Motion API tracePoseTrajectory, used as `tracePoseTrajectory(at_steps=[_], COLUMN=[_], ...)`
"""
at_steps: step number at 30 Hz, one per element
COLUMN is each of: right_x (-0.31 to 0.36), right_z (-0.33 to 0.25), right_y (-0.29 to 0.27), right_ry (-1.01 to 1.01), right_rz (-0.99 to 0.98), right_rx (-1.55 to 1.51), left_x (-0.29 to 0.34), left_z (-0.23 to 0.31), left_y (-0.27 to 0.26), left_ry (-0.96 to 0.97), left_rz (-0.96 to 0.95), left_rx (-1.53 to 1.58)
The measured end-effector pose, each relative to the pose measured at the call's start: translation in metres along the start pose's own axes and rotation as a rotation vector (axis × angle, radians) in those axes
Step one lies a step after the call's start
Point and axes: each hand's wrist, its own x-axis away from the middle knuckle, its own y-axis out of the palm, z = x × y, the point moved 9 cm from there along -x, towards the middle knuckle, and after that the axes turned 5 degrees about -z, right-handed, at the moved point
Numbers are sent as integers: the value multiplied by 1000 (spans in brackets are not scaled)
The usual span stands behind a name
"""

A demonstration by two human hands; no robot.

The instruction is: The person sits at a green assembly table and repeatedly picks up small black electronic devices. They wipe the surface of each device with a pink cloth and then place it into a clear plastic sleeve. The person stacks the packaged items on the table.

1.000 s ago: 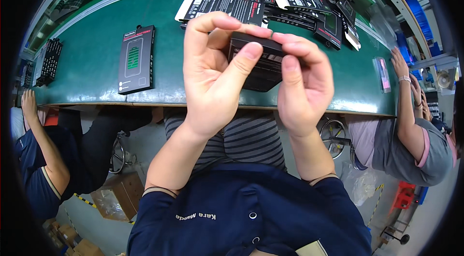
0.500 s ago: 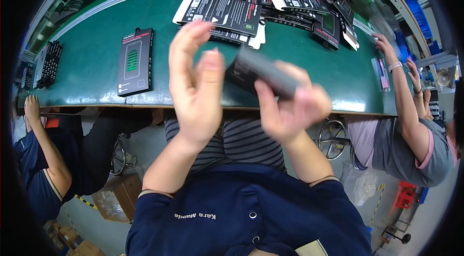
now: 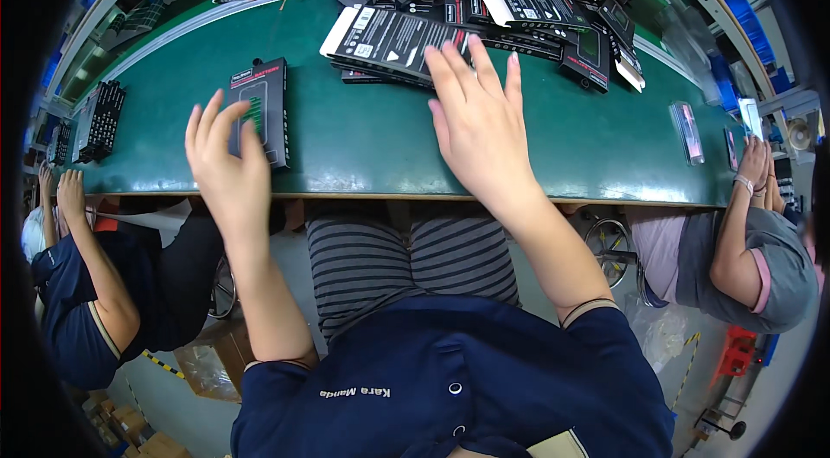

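My left hand is open, with its fingers a little bent, over the left edge of a flat black box with a green battery picture. Whether it touches that box I cannot tell. My right hand is also open, palm down and fingers spread. Its fingertips lie over the right end of a black carton with a white end flap sticking out. That carton rests on other flat black boxes at the near edge of a big heap.
The heap of black cartons covers the far middle of the green table. At the left stand upright stacked boxes. Co-workers sit on both sides; a pinkish flat pack lies near the right one.
The dark box has left my right hand, which has moved forward to the heap. My left hand has moved left to the battery box. The right co-worker's hands now hold something white.
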Motion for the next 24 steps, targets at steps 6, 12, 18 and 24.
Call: tracePoseTrajectory(at_steps=[6, 12, 18, 24], right_x=[57, 92, 215, 180], right_z=[-17, 161, 385, 325], right_y=[-37, -65, -97, -92], right_ry=[-169, 284, 827, 769], right_rz=[-55, 130, 79, -67], right_rx=[-484, -101, 597, 370], left_x=[26, 53, 66, 49], left_z=[101, 130, 164, 176], left_y=[41, 42, 41, 65], left_ry=[112, 185, 491, 488], left_rz=[-231, -441, -862, -627], left_rx=[396, 305, 249, 378])
